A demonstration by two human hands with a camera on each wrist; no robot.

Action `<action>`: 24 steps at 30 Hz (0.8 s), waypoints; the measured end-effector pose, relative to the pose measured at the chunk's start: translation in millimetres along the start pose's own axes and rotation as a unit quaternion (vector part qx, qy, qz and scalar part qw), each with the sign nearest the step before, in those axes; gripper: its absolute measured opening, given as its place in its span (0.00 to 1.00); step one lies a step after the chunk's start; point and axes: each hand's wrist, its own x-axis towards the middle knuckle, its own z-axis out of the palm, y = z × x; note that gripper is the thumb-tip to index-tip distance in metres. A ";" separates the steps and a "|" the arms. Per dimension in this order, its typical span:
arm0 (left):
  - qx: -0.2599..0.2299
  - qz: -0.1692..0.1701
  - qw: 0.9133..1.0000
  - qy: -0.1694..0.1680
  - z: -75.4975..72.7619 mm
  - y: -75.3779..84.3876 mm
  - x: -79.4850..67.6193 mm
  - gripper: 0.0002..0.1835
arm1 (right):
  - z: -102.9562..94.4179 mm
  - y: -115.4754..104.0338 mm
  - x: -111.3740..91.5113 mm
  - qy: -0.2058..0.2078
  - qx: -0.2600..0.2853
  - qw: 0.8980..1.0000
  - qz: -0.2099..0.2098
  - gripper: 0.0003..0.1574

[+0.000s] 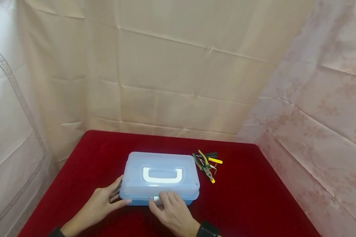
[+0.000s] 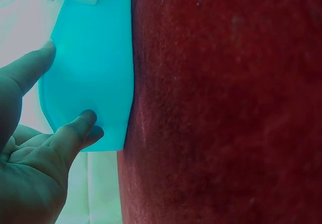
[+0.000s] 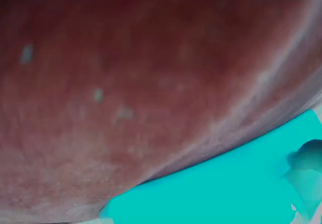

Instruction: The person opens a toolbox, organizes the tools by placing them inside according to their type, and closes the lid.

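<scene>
Two hands are working apart at the toolbox, which is resting on a red cloth, its clear lid down. The left hand is touching the toolbox's left front corner with thumb and fingers spread. The right hand is bending its fingers at the white latch, front middle; whether they are pinching it, I cannot tell. Pliers and a yellow-handled tool are lying just right of the toolbox.
</scene>
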 end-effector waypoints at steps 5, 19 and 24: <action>0.000 -0.017 1.000 -0.006 0.7 -0.1 -1.8 0.55 | -12.2 -11.1 -0.4 -0.037 0.129 0.985 0.112 0.12; 0.001 0.006 1.000 -0.004 -1.0 0.1 -1.1 0.54 | -14.9 -7.9 -12.5 -0.081 0.789 0.264 0.549 0.44; 0.002 0.007 1.000 -0.005 -0.4 -0.1 -0.5 0.54 | -13.0 -11.3 -12.2 -0.077 0.781 0.279 0.553 0.44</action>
